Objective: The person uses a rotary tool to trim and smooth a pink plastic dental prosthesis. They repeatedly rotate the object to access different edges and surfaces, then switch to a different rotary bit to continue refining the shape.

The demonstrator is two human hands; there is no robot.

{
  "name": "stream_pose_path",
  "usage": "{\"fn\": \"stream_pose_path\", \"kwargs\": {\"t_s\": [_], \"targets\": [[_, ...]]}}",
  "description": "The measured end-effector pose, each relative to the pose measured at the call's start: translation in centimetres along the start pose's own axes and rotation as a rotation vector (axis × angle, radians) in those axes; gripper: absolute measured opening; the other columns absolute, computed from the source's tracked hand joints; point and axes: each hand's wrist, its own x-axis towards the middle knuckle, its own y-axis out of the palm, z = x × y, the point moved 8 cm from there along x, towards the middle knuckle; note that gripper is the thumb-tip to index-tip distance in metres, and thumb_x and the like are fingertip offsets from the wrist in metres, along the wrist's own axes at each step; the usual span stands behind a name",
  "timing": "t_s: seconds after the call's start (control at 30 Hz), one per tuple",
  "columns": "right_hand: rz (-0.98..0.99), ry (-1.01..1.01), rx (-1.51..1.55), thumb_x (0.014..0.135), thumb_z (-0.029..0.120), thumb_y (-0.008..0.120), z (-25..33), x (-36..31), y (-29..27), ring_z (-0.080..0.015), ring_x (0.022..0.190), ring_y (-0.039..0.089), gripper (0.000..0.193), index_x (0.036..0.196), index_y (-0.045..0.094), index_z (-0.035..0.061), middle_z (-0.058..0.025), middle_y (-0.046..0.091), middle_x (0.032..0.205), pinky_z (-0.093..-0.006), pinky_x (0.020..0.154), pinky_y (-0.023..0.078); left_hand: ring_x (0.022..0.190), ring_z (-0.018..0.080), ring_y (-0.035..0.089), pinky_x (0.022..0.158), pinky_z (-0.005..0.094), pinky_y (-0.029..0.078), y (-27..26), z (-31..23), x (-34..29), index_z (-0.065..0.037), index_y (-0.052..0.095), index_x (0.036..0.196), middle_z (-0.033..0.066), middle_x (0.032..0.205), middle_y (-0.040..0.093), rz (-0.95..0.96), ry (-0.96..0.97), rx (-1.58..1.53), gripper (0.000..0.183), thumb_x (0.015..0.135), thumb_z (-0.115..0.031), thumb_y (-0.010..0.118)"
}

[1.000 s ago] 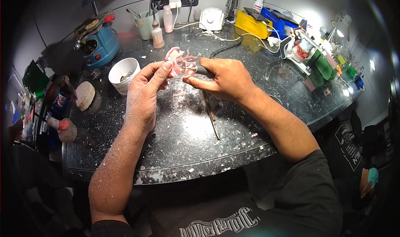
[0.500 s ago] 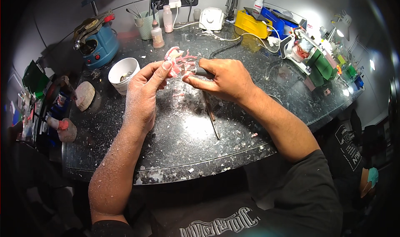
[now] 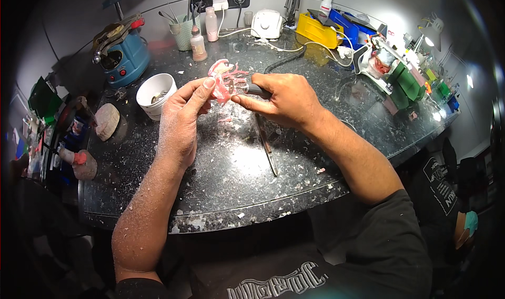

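Observation:
Above the middle of the bench, my left hand (image 3: 184,104) pinches a pink denture piece (image 3: 221,92) between thumb and fingers. Thin pink branching sprues stick out from its right side. My right hand (image 3: 288,98) is wrapped round a dark rotary handpiece (image 3: 258,90), whose tip points left at the piece. Something clear or shiny shows at that tip, too blurred to make out; whether it touches the pink piece I cannot tell. A black cord (image 3: 285,61) runs behind the right hand. Below the hands, a slim metal tool with a brown handle (image 3: 265,141) lies on the bench.
A white tub (image 3: 149,108) and a pale plaster block (image 3: 108,122) stand left of my hands. Further back are a blue machine (image 3: 126,62), bottles (image 3: 198,45) and a white control box (image 3: 267,24). Yellow bin (image 3: 317,31) stands at the back right. Debris covers the dark bench (image 3: 221,194).
The pink piece has tilted slightly in my left fingers, and its lower part shows more. My right hand and the handpiece have barely shifted.

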Motion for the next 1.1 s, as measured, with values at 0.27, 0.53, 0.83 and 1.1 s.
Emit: {"fn": "stream_pose_path", "kwargs": {"t_s": [0.27, 0.53, 0.83, 1.1], "targets": [[-0.1, -0.062, 0.064, 0.091, 0.058, 0.069, 0.4, -0.2, -0.7, -0.0346, 0.07, 0.072, 0.048, 0.091, 0.064, 0.0102, -0.0132, 0.07, 0.073, -0.0451, 0.062, 0.058, 0.083, 0.0062, 0.052, 0.08, 0.0231, 0.041, 0.0, 0.3, 0.2, -0.008, 0.075, 0.118, -0.0024, 0.096, 0.071, -0.024, 0.003, -0.052, 0.028, 0.099, -0.029, 0.071], [-0.263, -0.026, 0.321, 0.09, 0.043, 0.077, -0.1, -0.5, -2.2, -0.027, 0.069, 0.076, 0.061, 0.139, 0.054, 0.0154, -0.0111, 0.072, 0.074, -0.0386, 0.059, 0.059, 0.094, 0.0102, 0.056, 0.088, 0.0277, 0.046, 0.6, -1.1, -0.4, -0.007, 0.075, 0.119, 0.0012, 0.107, 0.067, -0.051, 0.097, 0.158, 0.029, 0.093, -0.02, 0.077], [-0.265, -0.031, 0.324, 0.093, 0.038, 0.074, -1.2, -0.4, -1.5, -0.0298, 0.078, 0.077, 0.046, 0.13, 0.058, 0.0147, -0.0138, 0.075, 0.086, -0.0394, 0.065, 0.061, 0.104, 0.0196, 0.055, 0.096, 0.0352, 0.046, 0.6, -2.8, -0.7, -0.014, 0.078, 0.112, 0.0044, 0.107, 0.059, -0.124, 0.362, 0.798, 0.03, 0.082, -0.012, 0.082], [-0.131, 0.207, 0.465, 0.094, 0.033, 0.075, -4.4, 0.3, -0.7, -0.0192, 0.08, 0.072, 0.031, 0.106, 0.068, 0.0047, -0.0121, 0.075, 0.089, -0.035, 0.071, 0.055, 0.113, 0.0239, 0.051, 0.101, 0.0395, 0.044, 0.7, -3.1, -0.7, -0.011, 0.078, 0.104, 0.0055, 0.11, 0.057, -0.137, 0.44, 1.037, 0.028, 0.078, -0.005, 0.082]]}}
